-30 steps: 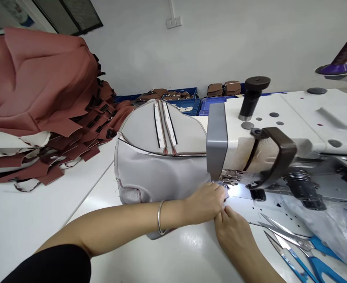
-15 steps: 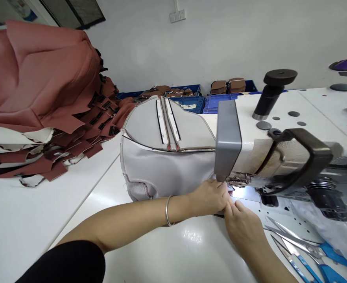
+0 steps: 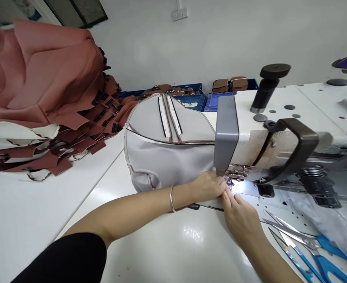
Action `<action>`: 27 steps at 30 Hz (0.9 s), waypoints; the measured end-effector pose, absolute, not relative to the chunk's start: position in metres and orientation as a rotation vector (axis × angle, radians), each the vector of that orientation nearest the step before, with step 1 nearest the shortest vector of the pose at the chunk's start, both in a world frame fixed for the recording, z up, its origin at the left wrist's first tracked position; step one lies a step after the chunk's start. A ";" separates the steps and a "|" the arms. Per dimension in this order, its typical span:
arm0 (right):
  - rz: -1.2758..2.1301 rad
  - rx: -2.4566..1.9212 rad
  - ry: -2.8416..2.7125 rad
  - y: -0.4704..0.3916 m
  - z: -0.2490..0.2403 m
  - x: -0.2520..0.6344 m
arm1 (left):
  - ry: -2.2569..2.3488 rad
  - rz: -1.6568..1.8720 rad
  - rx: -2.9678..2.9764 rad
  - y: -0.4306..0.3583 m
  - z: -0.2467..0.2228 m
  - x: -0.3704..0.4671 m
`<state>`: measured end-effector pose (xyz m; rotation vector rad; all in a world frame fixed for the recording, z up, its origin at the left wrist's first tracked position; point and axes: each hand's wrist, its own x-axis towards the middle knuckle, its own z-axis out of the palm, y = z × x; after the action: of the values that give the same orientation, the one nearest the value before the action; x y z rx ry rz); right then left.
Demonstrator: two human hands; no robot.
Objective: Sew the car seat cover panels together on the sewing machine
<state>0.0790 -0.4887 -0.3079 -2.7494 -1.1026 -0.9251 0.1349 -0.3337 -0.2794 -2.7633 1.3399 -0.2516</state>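
Note:
A grey seat cover [image 3: 173, 163], turned inside out with its seams and two white strips showing, bulges up on the table left of the sewing machine [image 3: 226, 133]. My left hand [image 3: 208, 186] is closed on the cover's near edge, right beside the machine's lit needle area. Fingertips of my right hand [image 3: 239, 212] pinch that same edge, touching the left fingers just in front of the presser foot. The exact bit of edge between the fingers is hidden. A small dark part pokes out below my left wrist.
Red-brown covers [image 3: 49, 78] are heaped at the left. Scissors [image 3: 312, 241] with blue handles and blue-handled snips [image 3: 291, 255] lie near my right forearm, beside clear plastic [image 3: 327, 220]. Blue crates [image 3: 191, 101] with brown pieces line the wall.
The view has shifted slightly, so most things sit a little higher. Both hands keep their place at the needle area. More of the cover's near edge and a dark part show below my left wrist.

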 end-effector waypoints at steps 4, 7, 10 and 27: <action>-0.916 -2.741 -1.080 -0.490 -0.311 0.078 | 1.332 -0.199 -2.750 -0.331 -0.277 0.140; -0.886 -2.755 -1.067 -0.491 -0.311 0.078 | 1.347 -0.213 -2.734 -0.329 -0.278 0.144; -0.876 -2.754 -1.042 -0.491 -0.311 0.077 | 1.367 -0.242 -2.719 -0.327 -0.280 0.148; -0.862 -2.665 -1.087 -0.501 -0.315 0.072 | 1.430 -0.542 -2.752 -0.325 -0.292 0.130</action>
<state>0.0720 -0.5007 -0.3149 -2.6649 -1.0867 -0.8618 0.1303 -0.3249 -0.2916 -2.7520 1.4300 -0.5417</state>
